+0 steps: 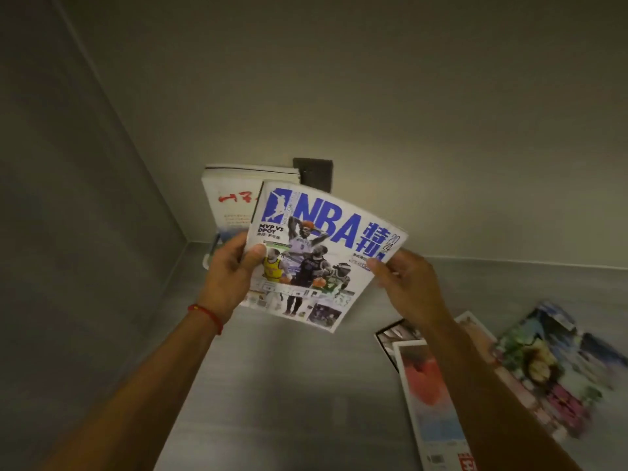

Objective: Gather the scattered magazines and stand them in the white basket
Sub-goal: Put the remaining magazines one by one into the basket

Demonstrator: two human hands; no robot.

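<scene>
Both hands hold the NBA magazine (312,256) upright above the tabletop (289,385), the left hand (234,266) gripping its left edge, the right hand (404,283) its right edge, fingers closed on the cover. Behind it, a white basket (210,253), mostly hidden, holds a standing white magazine (231,202) in the corner. Three more magazines (530,368) lie overlapping at the right.

A dark grey rectangular wall plate (313,173) sits low on the plain beige wall (407,96), just above the pale grey wood-grain worktop (289,385). A second grey wall (51,198) meets the first at a corner on the left, in dim light.
</scene>
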